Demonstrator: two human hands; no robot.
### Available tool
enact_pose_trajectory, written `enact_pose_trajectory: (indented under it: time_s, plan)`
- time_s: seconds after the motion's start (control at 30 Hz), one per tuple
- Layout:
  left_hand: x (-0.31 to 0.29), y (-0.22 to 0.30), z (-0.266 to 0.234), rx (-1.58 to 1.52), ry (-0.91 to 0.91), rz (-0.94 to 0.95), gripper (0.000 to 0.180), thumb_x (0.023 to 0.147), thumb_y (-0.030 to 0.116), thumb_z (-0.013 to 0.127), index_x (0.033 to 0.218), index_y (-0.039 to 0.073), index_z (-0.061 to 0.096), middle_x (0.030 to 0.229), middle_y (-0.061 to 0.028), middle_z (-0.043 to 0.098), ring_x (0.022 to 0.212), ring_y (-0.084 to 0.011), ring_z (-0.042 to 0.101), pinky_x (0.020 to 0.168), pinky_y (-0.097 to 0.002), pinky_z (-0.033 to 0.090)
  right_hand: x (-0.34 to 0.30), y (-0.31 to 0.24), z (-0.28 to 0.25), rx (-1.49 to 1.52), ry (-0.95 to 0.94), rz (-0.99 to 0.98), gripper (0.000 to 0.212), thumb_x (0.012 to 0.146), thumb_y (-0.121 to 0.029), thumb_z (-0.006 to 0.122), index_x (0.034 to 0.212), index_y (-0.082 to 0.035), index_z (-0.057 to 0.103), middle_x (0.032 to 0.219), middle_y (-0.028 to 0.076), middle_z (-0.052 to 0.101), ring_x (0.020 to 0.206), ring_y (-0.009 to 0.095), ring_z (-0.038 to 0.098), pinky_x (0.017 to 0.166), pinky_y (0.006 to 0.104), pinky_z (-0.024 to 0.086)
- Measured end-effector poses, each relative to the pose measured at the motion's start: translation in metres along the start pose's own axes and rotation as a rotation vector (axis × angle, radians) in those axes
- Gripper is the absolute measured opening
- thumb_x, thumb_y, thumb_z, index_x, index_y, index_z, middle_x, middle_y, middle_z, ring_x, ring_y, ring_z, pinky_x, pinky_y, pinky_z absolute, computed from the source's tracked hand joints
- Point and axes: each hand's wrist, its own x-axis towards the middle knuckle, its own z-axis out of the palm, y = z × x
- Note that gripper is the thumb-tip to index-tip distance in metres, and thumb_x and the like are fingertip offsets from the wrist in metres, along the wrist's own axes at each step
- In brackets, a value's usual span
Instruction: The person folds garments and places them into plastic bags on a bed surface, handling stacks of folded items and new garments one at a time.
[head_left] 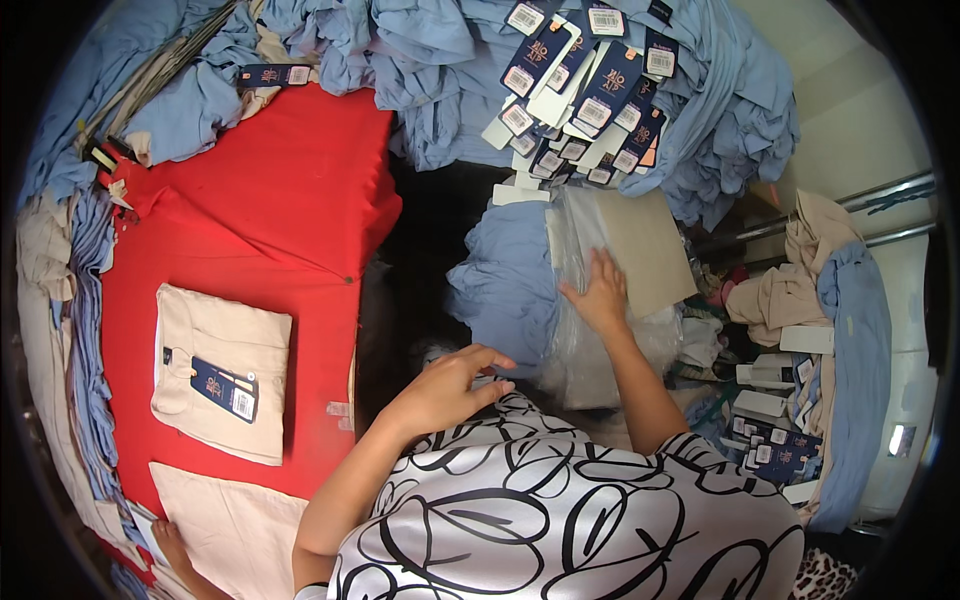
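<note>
My right hand (600, 296) lies with its fingers spread on a stack of clear plastic bags (585, 365). A beige cardboard sheet (650, 250) rests beside its fingertips. Blue folded cloth (508, 280) is bunched just left of the bags. My left hand (450, 388) hovers in front of my body, fingers loosely bent and apart, with nothing visible in it. Left of it, a folded beige shirt (255, 330) with a dark blue hang tag (224, 389) lies on the red-covered table (260, 200).
Another person's hand (172, 546) touches a flat beige cloth (225, 515) at the table's near left. Blue garments (440, 70) are heaped along the back, with many hang tags (590, 95) on top. At right are metal rails (880, 195), more clothes and a tag pile (775, 445).
</note>
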Motion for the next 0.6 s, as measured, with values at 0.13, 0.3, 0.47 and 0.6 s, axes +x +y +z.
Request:
enact_pose_trajectory:
  time_s: [0.13,0.3,0.47,0.6]
  plan:
    - [0.000,-0.002,-0.002,-0.110,-0.003,-0.109,0.048,0.094,0.033,0.064,0.128,0.000,0.056,0.127,-0.0190,0.059,0.114,-0.0294,0.061,0.097,-0.0377,0.047,-0.003,-0.019,-0.012,0.122,-0.203,0.037,0.047,0.086,-0.011,0.057,0.133,-0.002,0.055,0.137,0.020,0.052,0.127,0.036,0.048,0.106,0.0414,0.039]
    - [0.033,-0.039,0.004,-0.633,0.299,-0.297,0.077,0.095,0.036,0.063,0.151,-0.001,0.025,0.145,-0.0205,0.044,0.126,-0.0281,0.052,0.105,-0.0395,0.043,-0.029,-0.097,-0.093,0.284,-0.462,-0.202,0.043,0.087,-0.011,0.057,0.128,-0.002,0.058,0.126,0.020,0.060,0.111,0.038,0.060,0.101,0.0378,0.045]
    - [0.055,-0.038,-0.003,-0.853,0.392,-0.141,0.048,0.091,-0.001,0.049,0.138,-0.002,0.040,0.133,-0.0168,0.053,0.118,-0.0248,0.055,0.101,-0.0366,0.045,-0.009,-0.087,-0.084,0.851,-0.508,0.005,0.048,0.093,-0.033,0.062,0.134,-0.010,0.056,0.138,0.016,0.055,0.124,0.034,0.054,0.107,0.0414,0.039]
    - [0.022,-0.015,-0.027,-0.706,0.521,0.003,0.042,0.093,-0.002,0.049,0.134,-0.004,0.044,0.127,-0.0149,0.058,0.115,-0.0224,0.057,0.101,-0.0355,0.044,0.038,0.031,0.000,-0.347,0.015,0.217,0.067,0.094,-0.046,0.057,0.150,-0.017,0.035,0.153,0.016,0.036,0.135,0.042,0.039,0.113,0.0469,0.029]
